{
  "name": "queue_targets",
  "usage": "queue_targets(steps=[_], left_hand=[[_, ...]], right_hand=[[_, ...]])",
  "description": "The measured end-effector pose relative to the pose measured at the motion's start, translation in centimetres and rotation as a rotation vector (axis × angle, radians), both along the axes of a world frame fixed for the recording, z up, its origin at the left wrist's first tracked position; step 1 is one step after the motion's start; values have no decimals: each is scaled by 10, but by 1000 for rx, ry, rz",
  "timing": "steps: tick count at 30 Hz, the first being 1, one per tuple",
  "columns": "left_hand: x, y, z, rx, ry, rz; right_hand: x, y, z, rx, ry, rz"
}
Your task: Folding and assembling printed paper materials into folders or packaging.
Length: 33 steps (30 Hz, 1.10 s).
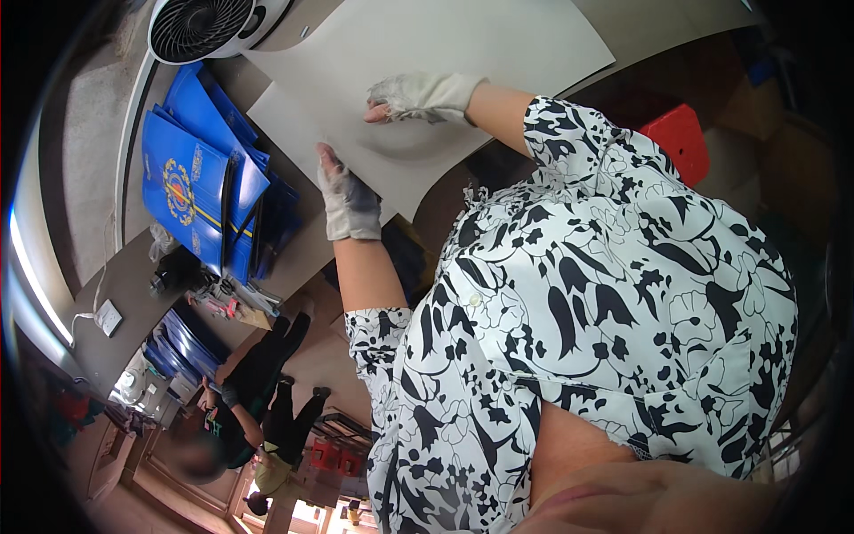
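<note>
Evidently, the left hand (350,198) was placed at the near edge of the white sheet (498,53), the right hand (422,96) over it; whether either was clamped could not be told. Blue folders (191,191) were piled left, a fan (203,31) beyond.

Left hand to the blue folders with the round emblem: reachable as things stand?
Probably yes. The left hand is at the edge of the white sheet; the blue folders lie to its left, with nothing visible in between.
</note>
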<state>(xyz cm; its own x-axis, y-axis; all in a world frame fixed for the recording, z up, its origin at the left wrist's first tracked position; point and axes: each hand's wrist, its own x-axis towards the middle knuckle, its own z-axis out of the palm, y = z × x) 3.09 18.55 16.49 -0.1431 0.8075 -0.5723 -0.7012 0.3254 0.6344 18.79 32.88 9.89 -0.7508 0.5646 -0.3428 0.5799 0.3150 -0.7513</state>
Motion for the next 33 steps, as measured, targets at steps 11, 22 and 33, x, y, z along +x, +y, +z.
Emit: queue_targets(steps=[11, 22, 33], left_hand=[[-12, 14, -49, 258, 1771, -321], [-49, -25, -58, 139, 2116, -446], [-64, -29, -58, 173, 2107, -379]], right_hand=[[16, 0, 7, 209, -472, -80], [-46, -15, 16, -88, -337, 273], [-64, -22, -8, -215, -256, 110]])
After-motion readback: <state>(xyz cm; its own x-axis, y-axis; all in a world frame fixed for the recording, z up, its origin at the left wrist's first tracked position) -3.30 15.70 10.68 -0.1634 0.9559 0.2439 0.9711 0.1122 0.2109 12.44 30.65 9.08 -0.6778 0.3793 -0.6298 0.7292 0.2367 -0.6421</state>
